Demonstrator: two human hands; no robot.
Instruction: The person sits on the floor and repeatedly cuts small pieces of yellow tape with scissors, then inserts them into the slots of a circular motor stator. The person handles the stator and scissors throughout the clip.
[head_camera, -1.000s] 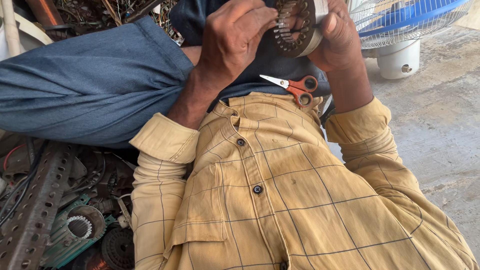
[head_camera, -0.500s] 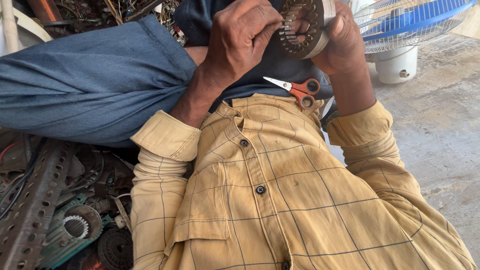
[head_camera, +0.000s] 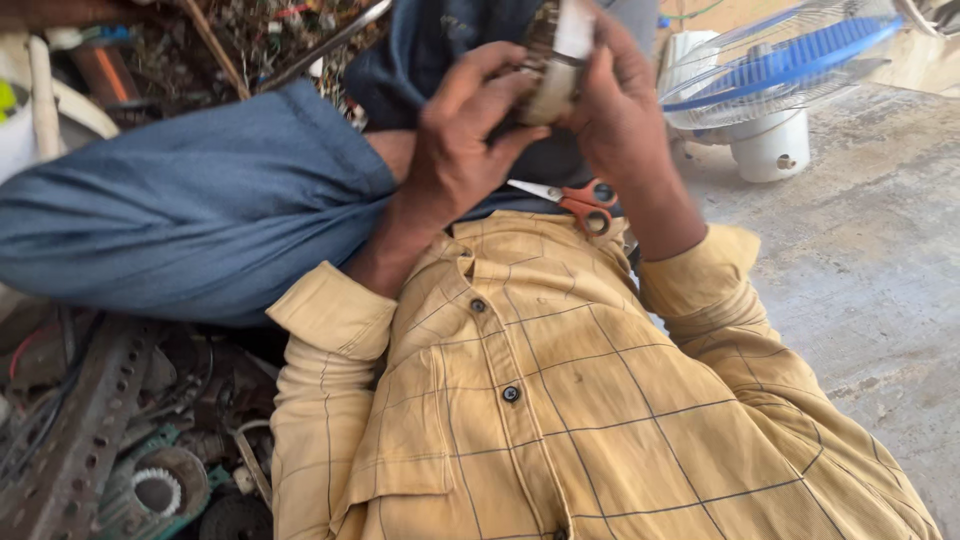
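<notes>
Nearest the camera is the yellow checked shirt (head_camera: 560, 400), sleeves rolled at the forearms. Beyond its collar, orange-handled scissors (head_camera: 575, 200) lie on the lap. Above them both hands meet on a round metal part (head_camera: 556, 60): the left hand (head_camera: 462, 140) is wrapped around its near side, the right hand (head_camera: 615, 110) clasps the other side, thumb across the pale rim. To the left a blue trouser leg (head_camera: 190, 200) crosses over metal scrap (head_camera: 110, 440); farther right a blue fan (head_camera: 775, 70) stands on the concrete floor (head_camera: 880, 280)
</notes>
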